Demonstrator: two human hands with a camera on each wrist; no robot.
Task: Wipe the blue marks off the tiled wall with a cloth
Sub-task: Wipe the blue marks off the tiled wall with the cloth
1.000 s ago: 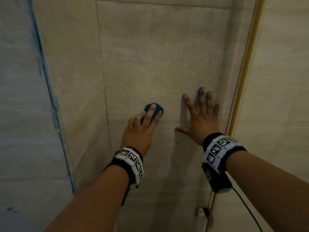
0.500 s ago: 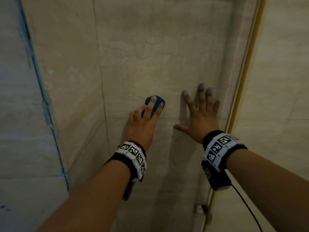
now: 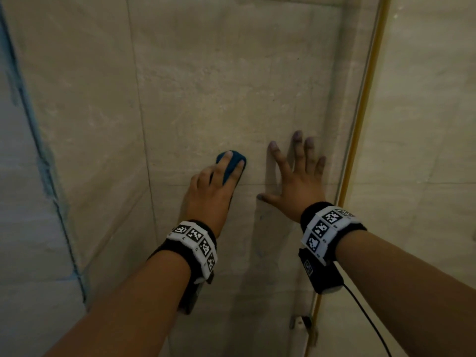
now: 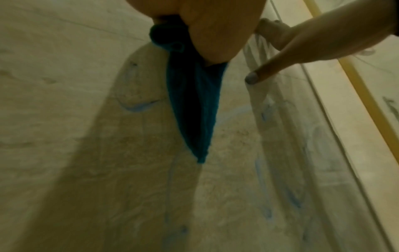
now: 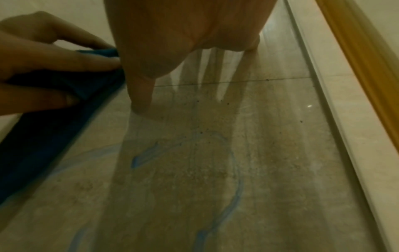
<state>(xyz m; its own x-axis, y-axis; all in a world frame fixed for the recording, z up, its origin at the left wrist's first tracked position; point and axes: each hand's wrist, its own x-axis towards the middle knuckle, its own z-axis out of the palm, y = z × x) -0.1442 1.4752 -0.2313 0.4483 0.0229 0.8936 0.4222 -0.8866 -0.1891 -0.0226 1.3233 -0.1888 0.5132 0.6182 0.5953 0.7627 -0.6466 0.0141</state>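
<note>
Cloth [image 3: 233, 163], blue, is bunched against the wall [image 3: 231, 81] under my left hand [image 3: 213, 191], just above the horizontal grout line [image 3: 257, 185] that I take as my landmark. My left fingers [image 3: 238, 168] lie fairly straight over the cloth, and the thumb curls under it, so the hand grips the bundle while pressing it to the tile. From the left wrist camera I see a loose tail of the cloth [image 4: 194, 110] hanging down below the palm, past the grout line.

Blue marks [image 5: 235, 192] run as curved streaks on the tile below the grout line; a short thick smear [image 5: 144, 156] sits nearer the line, and fainter arcs [image 4: 138, 106] show to the left of the cloth's tail.

My right hand [image 3: 296, 186] is flat on the wall just right of the cloth, straddling the grout line, fingers spread, holding nothing. Its fingertips [image 3: 297, 135] look stained dark.

Right of that hand, a yellow strip [image 3: 360, 124] runs up the wall's edge. Both wrists carry marker bands [image 3: 324, 228].
</note>
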